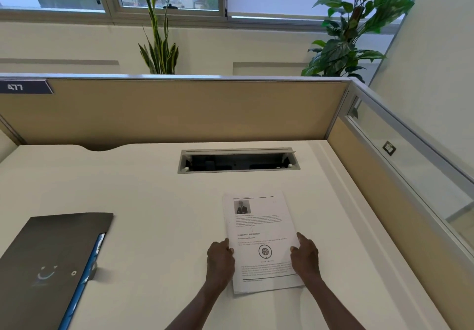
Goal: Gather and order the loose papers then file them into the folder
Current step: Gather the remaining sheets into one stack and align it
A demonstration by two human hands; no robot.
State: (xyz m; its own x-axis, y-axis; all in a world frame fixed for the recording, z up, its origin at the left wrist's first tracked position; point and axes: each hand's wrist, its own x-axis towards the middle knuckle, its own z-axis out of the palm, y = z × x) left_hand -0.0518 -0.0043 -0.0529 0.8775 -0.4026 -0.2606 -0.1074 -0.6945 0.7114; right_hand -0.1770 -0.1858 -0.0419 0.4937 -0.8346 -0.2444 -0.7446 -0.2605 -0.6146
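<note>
A stack of printed papers (259, 227) lies on the white desk (154, 201), right of centre; its top sheet shows a small photo, text and a round emblem. My left hand (220, 259) grips the stack's left edge with curled fingers. On the opposite edge my right hand (305, 256) grips it, thumb resting on the top sheet. A dark closed folder (48, 265) with a blue spine edge and a smiley mark lies at the near left of the desk, well apart from both hands.
A cable slot (238, 161) with its lid up is set into the desk behind the papers. Tan partition walls (179, 111) close the desk at the back and right. Potted plants (351, 26) stand beyond the partition.
</note>
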